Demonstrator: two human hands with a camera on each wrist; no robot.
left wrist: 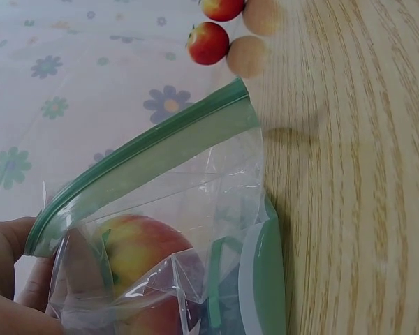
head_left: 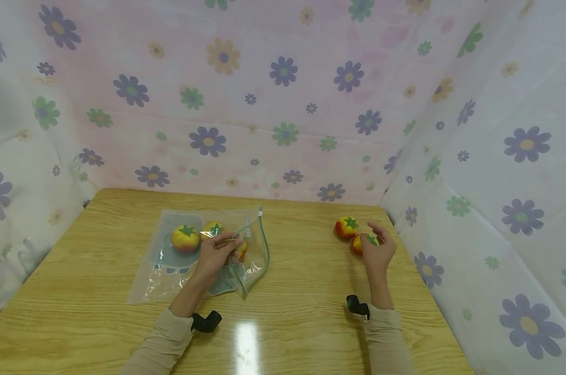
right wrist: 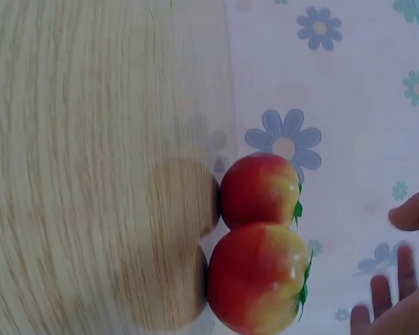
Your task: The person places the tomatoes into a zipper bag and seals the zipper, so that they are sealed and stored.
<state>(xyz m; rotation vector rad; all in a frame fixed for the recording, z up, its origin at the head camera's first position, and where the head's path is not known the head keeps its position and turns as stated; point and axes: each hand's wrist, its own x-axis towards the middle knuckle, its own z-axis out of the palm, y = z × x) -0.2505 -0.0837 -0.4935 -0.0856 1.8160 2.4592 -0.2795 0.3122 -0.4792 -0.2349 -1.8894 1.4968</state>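
My left hand (head_left: 213, 256) pinches the green zip edge of a clear plastic zip bag (head_left: 259, 271), which lies on the table with its mouth held apart toward the right. Inside the bag are red-and-yellow tomatoes with green star-shaped tops: one tomato (head_left: 186, 240) at the left, one at the back (head_left: 212, 227), and another partly behind my fingers. At the right, my right hand (head_left: 378, 253) hovers with thumb and fingers spread around the nearer loose tomato (head_left: 356, 245). A second loose tomato (head_left: 344, 228) sits right beside it. The right wrist view shows the fingers apart from both fruits.
A light wooden table (head_left: 301, 291) carries everything. Flower-printed curtains (head_left: 254, 104) stand close around its back and sides. A black wrist mount (head_left: 206, 322) sits on the left sleeve, and another wrist mount (head_left: 357, 306) on the right.
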